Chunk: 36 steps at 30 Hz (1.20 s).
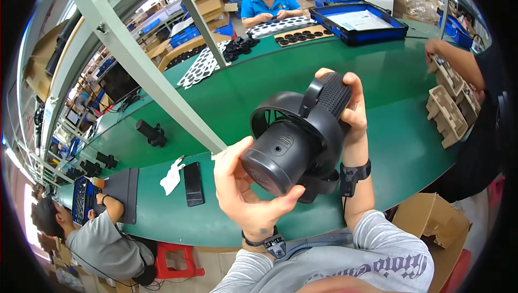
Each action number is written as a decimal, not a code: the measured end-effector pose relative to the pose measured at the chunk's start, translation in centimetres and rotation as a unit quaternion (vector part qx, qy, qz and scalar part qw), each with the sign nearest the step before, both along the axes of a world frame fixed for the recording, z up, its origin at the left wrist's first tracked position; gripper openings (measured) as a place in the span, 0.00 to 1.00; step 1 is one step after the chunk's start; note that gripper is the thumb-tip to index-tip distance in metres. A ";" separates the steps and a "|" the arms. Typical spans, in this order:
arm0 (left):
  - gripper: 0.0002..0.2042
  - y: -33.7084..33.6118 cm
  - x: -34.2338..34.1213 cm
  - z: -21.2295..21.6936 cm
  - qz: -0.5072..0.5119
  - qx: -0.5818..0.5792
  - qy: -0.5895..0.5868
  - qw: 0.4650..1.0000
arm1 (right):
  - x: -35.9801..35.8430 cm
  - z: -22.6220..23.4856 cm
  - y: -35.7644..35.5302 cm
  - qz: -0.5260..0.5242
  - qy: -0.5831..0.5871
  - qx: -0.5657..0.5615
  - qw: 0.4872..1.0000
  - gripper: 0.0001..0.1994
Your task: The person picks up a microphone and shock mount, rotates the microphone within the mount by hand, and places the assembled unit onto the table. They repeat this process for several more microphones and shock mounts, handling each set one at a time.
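A black microphone [280, 150] in a ring-shaped shock mount [327, 131] is held up above the green table, tilted with its base toward me. My left hand [245, 193] grips the base, thumb along its lower edge. Around the mesh grille [337, 94] at the far upper end wraps my right hand [354, 111], its palm side partly hidden. A round hole and a small slot-shaped port show on the base's side. Left of my left hand, a dark phone [193, 183] and a crumpled white piece of plastic or paper [172, 177] lie on the table.
A grey metal post [137, 61] slants down to the table at left. More black microphones [152, 133] stand farther left, near a seated person [110, 250]. Across sits another person [270, 6] by a blue-black tray [359, 23]. At right, someone's arm reaches over moulded cardboard trays [448, 115].
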<state>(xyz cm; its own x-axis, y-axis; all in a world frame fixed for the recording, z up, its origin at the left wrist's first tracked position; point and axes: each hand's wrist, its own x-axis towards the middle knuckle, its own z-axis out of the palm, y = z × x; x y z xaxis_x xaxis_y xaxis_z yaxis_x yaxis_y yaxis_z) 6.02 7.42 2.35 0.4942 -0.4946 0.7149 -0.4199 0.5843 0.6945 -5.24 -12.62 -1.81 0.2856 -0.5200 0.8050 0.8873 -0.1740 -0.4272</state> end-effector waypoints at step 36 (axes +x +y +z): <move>0.32 -0.7 -2.4 0.7 0.034 -0.049 -0.378 0.924 | -1.0 0.9 0.9 0.137 -0.023 0.107 0.984 0.43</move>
